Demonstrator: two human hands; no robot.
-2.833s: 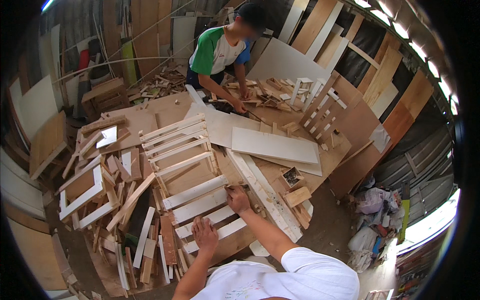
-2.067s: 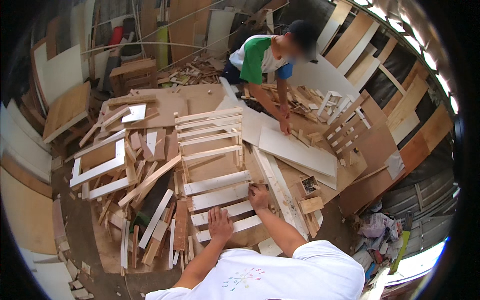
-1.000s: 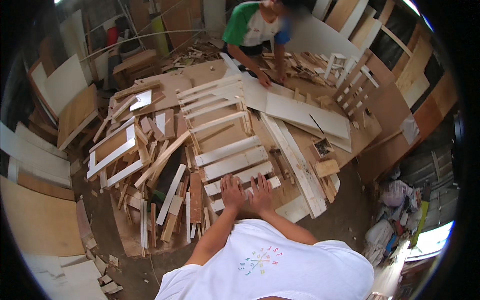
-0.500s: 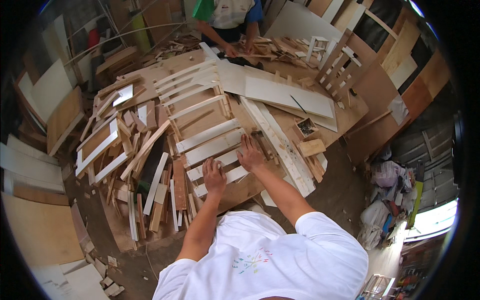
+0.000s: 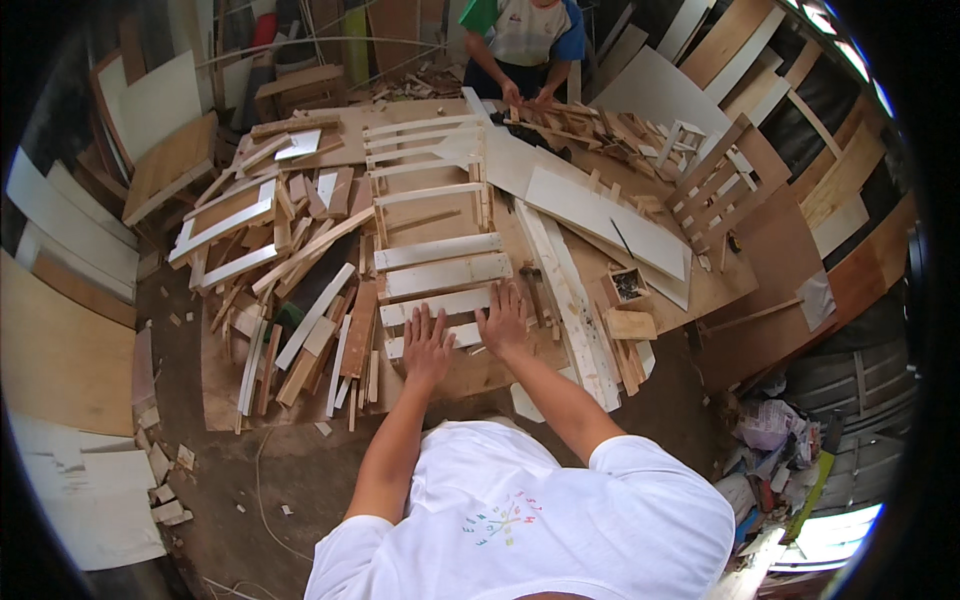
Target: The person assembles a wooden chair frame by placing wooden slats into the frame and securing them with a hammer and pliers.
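Note:
A long slatted wooden frame lies flat on the work table, with white-faced slats across bare wooden side rails. My left hand rests with its fingers stretched out over the left end of the two slats nearest me. Over the right end of these slats lies my right hand, open, its fingers pointing away from me. Neither hand holds anything. Just right of the frame, beyond my right hand, is a dark tool with a wooden handle, perhaps a hammer.
Loose wood strips are heaped on the left. On the right lie long white boards, a small box of dark bits and a white panel. Across the table another person handles wood. Panels lean around the walls.
The view has swung, so the frame now appears straighter and further right in the picture. My hands stay on the near slats; the left hand's fingers lie straighter.

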